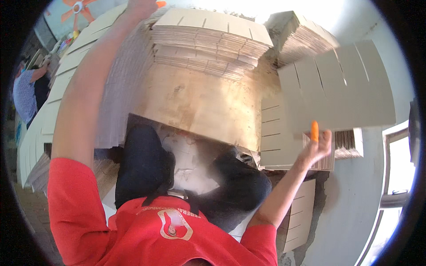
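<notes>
My right hand (317, 148) wears an orange finger cover and is closed on the lower edge of a slotted cardboard sheet (341, 84), held up and tilted at the right. Below that sheet lies a stack of similar slotted sheets (277, 146). My left arm stretches far forward, and my left hand (142, 6) is at the top edge, beside the back stack. It also has an orange finger cover; most of its fingers are cut off and blurred, so its grip is hidden. In front of me is a worn wooden board (191, 95) with bare surface showing.
A tall stack of slotted cardboard (213, 26) stands at the back, with another stack (306, 37) at the back right. Long rows of slotted cardboard (71, 66) line the left. An orange fan (77, 8) and another person (26, 91) are at the far left; a window (395, 164) is at right.
</notes>
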`<move>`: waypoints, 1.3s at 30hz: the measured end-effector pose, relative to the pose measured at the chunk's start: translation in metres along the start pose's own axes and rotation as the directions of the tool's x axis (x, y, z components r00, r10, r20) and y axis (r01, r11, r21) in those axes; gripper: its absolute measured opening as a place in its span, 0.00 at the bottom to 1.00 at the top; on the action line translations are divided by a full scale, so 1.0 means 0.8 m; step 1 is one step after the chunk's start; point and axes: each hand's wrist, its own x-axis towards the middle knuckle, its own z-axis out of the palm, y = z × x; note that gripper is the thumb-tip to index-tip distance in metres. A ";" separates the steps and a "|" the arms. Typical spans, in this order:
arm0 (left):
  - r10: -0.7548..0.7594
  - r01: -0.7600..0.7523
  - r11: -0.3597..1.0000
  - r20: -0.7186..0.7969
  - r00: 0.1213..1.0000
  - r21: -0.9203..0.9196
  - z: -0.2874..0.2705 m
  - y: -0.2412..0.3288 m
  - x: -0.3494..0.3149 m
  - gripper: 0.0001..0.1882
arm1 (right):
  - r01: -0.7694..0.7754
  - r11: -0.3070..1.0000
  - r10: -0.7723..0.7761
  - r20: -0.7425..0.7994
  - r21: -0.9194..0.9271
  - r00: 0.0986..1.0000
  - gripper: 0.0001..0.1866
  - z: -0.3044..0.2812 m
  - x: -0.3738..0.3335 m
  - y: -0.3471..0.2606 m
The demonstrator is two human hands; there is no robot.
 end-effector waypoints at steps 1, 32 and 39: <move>0.056 -0.061 0.996 -0.077 0.995 -0.064 0.028 -0.001 0.003 0.19 | -0.081 0.996 0.078 0.071 0.045 0.994 0.02 0.022 0.002 -0.002; 0.042 0.203 0.128 0.210 0.977 -0.971 0.145 0.295 0.046 0.12 | -0.504 0.785 0.456 0.213 0.361 0.864 0.11 0.143 -0.029 0.044; 0.573 -0.652 0.749 -0.380 0.726 -0.119 0.121 0.306 0.034 0.12 | -0.443 0.755 0.366 0.249 0.484 0.897 0.09 0.147 -0.033 0.040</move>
